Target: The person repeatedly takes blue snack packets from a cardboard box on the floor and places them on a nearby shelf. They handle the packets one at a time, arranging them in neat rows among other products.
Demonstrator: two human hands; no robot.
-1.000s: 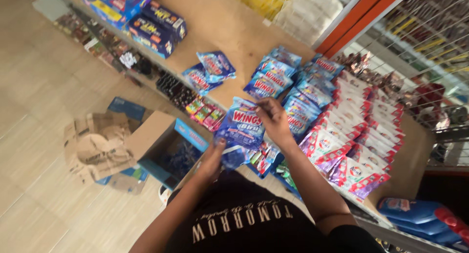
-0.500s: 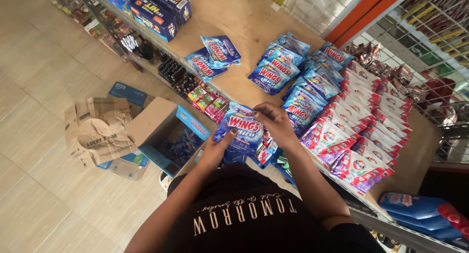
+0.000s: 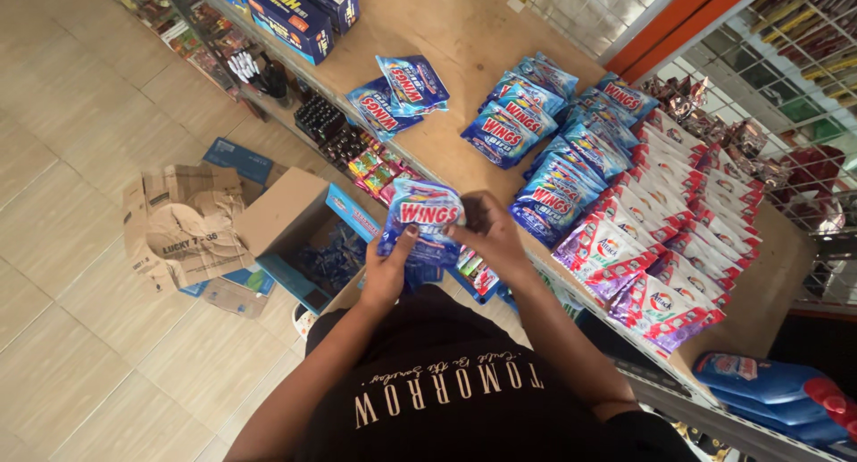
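Observation:
Both my hands hold a stack of blue detergent sachets (image 3: 427,219) in front of my chest, just off the front edge of the wooden shelf (image 3: 464,24). My left hand (image 3: 390,267) grips the stack from below and the left, thumb on its front. My right hand (image 3: 486,233) clasps its right side. On the shelf lie more blue sachets: two loose ones (image 3: 399,94) to the left and a row of overlapping ones (image 3: 553,149) to the right. My black shirt fills the lower frame.
White and pink sachets (image 3: 665,257) lie in a row further right. Dark blue boxes (image 3: 299,11) stand at the shelf's far left. An open cardboard box (image 3: 299,239) and flattened cardboard (image 3: 183,225) sit on the tiled floor. Blue refill pouches (image 3: 777,399) lie on a lower shelf.
My hands drew the sachet stack back from the shelf toward my chest, and my left hand came up to grip it. The view shifted slightly.

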